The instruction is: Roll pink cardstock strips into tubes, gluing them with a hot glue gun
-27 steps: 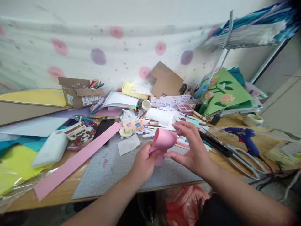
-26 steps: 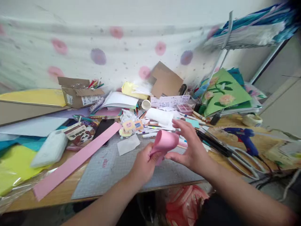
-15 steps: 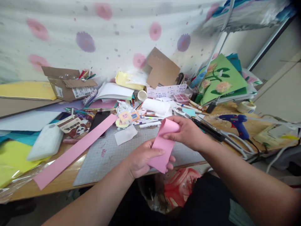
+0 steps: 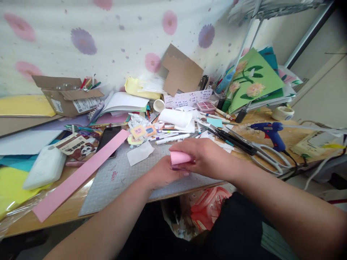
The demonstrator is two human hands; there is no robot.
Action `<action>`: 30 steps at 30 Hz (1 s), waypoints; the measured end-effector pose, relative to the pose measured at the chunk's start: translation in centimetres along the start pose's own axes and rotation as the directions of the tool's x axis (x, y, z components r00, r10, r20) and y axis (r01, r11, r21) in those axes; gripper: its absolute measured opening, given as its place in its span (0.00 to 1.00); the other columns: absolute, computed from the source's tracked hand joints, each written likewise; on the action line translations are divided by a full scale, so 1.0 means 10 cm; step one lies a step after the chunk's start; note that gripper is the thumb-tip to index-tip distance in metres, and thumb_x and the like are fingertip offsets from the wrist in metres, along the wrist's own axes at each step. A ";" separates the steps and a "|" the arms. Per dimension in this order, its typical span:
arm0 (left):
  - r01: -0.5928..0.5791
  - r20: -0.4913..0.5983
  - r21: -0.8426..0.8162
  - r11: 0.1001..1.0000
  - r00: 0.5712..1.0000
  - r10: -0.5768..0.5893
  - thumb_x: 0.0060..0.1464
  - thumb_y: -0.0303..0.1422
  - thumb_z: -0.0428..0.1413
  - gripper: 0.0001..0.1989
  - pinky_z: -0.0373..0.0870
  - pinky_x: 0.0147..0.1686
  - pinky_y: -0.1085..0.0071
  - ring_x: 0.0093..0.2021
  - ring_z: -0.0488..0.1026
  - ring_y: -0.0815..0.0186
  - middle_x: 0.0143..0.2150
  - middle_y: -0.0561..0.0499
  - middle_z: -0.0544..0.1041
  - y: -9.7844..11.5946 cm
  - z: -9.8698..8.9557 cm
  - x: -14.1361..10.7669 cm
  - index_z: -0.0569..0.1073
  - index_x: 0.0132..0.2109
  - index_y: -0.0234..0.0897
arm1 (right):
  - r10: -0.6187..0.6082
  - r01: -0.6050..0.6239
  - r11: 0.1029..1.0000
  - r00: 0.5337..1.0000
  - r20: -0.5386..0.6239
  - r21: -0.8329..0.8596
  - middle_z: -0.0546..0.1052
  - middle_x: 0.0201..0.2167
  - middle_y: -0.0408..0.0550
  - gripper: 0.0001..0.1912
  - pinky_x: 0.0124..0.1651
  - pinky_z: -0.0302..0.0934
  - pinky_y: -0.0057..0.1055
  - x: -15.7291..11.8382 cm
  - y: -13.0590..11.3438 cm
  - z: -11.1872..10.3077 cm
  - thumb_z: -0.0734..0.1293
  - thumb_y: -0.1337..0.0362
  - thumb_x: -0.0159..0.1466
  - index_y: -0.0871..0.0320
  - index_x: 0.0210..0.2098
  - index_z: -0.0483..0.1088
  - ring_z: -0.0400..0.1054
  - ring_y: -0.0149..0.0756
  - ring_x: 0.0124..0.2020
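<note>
Between my two hands is a rolled pink paper strip (image 4: 179,157), held above the front part of the grey cutting mat (image 4: 108,187). My right hand (image 4: 202,157) curls over the roll from the right, thumb beneath and fingers over the top. From the left, my left hand (image 4: 165,171) closes round its lower side, and most of its fingers are hidden. A second pink paper strip (image 4: 81,175) lies flat and slanting to the left, across the mat's edge and a dark phone (image 4: 108,139).
Large scissors (image 4: 267,155) and a blue glue gun (image 4: 271,133) lie to the right. Markers (image 4: 173,138), a white paper roll (image 4: 176,118) and a scrap of paper (image 4: 140,153) sit behind my hands. A cardboard box (image 4: 67,99) stands at the back left.
The pink strip, with a flat length hanging down before, now shows as a compact roll. Both hands have come closer together and cover more of it. The view has shifted slightly.
</note>
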State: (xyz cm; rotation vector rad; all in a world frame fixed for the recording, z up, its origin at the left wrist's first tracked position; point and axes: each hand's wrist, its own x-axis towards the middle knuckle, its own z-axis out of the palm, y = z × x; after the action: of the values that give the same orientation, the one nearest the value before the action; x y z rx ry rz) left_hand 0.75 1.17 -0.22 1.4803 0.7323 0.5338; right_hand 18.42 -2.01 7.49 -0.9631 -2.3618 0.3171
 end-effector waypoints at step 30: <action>0.245 0.183 0.117 0.962 0.947 -0.264 0.52 0.37 0.50 0.11 0.64 0.27 0.73 0.25 0.71 0.66 0.24 0.51 0.73 0.42 0.18 -0.35 0.71 0.35 0.33 | 0.185 -0.179 0.970 0.982 -0.022 0.167 0.75 0.25 0.45 0.08 0.30 0.57 0.26 -0.25 -0.12 -0.38 0.68 0.63 0.63 0.60 0.30 0.75 0.66 0.30 0.27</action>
State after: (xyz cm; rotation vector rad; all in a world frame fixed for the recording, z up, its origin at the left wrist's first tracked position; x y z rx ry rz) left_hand 0.15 -2.41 4.23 1.4725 0.7848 0.1541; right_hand 21.39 -4.59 10.05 -1.0979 -2.1787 0.5509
